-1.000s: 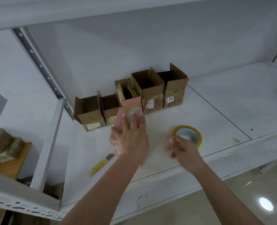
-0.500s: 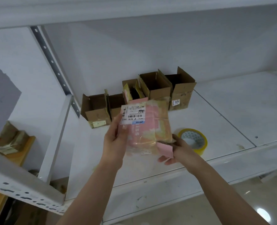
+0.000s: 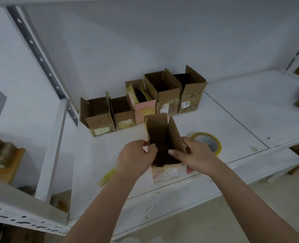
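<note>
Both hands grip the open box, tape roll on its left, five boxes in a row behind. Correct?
Wrong side: the head view shows the tape roll on the right of the box, by the right hand. The rest holds: left hand and right hand grip the open box, five boxes in a row behind.

Bare — left hand (image 3: 136, 156), right hand (image 3: 197, 155), forearms too.

Inside, the carton (image 3: 164, 137) is too dark to show its bottom. My right hand (image 3: 196, 155) covers the near edge of the tape roll (image 3: 210, 142); my left hand (image 3: 134, 158) hides one end of a blurred yellow strip (image 3: 107, 175).
</note>
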{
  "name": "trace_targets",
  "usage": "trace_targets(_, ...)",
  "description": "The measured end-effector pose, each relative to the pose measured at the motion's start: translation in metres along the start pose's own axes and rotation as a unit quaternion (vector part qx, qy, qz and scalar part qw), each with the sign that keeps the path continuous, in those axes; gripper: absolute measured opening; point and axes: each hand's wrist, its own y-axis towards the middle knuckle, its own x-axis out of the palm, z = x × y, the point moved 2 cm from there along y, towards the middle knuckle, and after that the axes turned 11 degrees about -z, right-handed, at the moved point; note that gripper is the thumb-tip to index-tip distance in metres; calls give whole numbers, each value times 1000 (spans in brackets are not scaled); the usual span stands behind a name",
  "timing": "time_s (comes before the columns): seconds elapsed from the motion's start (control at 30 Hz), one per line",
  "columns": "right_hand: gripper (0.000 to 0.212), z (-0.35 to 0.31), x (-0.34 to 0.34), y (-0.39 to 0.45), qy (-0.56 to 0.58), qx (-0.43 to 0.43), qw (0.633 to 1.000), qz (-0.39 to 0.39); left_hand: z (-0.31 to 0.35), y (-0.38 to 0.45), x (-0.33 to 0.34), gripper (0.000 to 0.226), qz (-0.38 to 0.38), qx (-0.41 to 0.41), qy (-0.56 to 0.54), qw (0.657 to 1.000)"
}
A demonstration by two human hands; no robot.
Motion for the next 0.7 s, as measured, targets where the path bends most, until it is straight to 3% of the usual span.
trace_targets(0.1, 18, -4, 2, 1, 9, 17, 998, -57, 1, 1, -9, 39, -16, 25, 30, 999)
trace_targets(0.17, 9, -11, 0, 2, -5, 18, 999, -49, 3, 1, -15, 38, -17, 50, 34, 998)
trace_targets(0.37, 15, -28, -38, 0, 17, 4, 991, 130, 33, 14, -46, 35, 56, 163, -24, 985)
trace_targets(0.53, 21, -10, -100, -11, 61, 2, 962, 268, 98, 35, -43, 44, 55, 261, 27, 963)
trace_targets(0.63, 13, 28, -152, -15, 85, 54, 950, 296, 124, 54, -33, 43, 44, 286, 15, 957)
trace_targets(0.7, 5, 62, -176, -12, 106, 118, 953, 258, 132, 73, -22, 40, 46, 272, 46, 960)
